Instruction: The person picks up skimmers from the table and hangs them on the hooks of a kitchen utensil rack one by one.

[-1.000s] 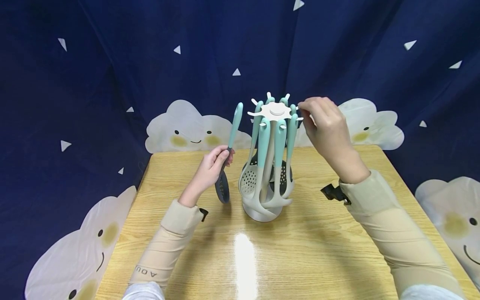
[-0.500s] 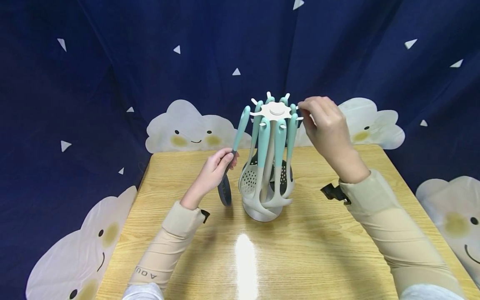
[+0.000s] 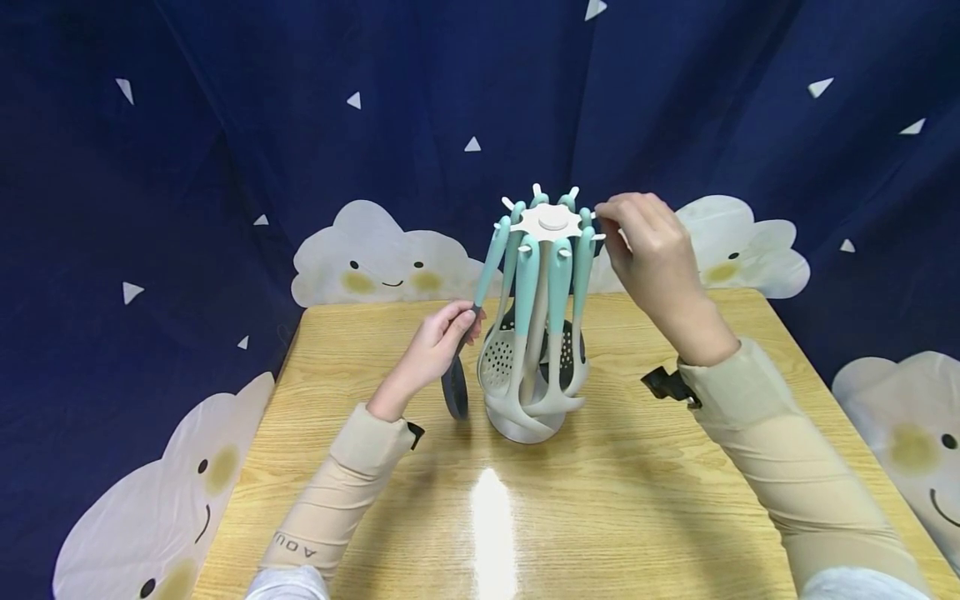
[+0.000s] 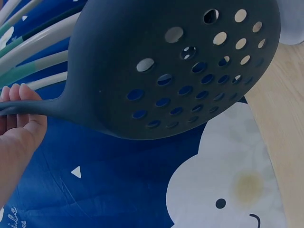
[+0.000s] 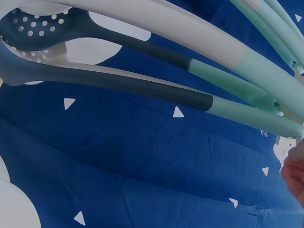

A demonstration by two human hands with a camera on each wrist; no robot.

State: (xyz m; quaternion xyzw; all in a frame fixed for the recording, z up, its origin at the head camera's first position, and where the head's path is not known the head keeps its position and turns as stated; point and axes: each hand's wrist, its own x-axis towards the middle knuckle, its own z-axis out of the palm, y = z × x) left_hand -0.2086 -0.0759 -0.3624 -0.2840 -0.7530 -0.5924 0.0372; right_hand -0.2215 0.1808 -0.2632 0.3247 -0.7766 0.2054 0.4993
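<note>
My left hand [image 3: 431, 346] grips the dark grey shaft of a skimmer [image 3: 491, 262] with a mint handle. The handle's top is at a left hook of the white utensil rack [image 3: 553, 221], and the hook's tip shows through its hole. In the left wrist view the skimmer's perforated head [image 4: 180, 80] fills the upper half, with the fingers of my left hand [image 4: 19, 128] around the shaft. My right hand [image 3: 652, 250] pinches a hook on the rack's right side. In the right wrist view, only part of that hand [image 5: 295, 173] shows at the edge.
Several mint-handled utensils hang round the rack, among them a pale slotted spoon [image 3: 497, 362] and a dark perforated one [image 3: 567, 350]. The rack's round base [image 3: 525, 429] stands on a wooden table [image 3: 615, 500]. A dark blue curtain [image 3: 247, 150] with clouds hangs behind.
My left hand has carried the skimmer rightward and slightly down, bringing its handle top from beside the rack onto the left hook. The right hand has stayed in place.
</note>
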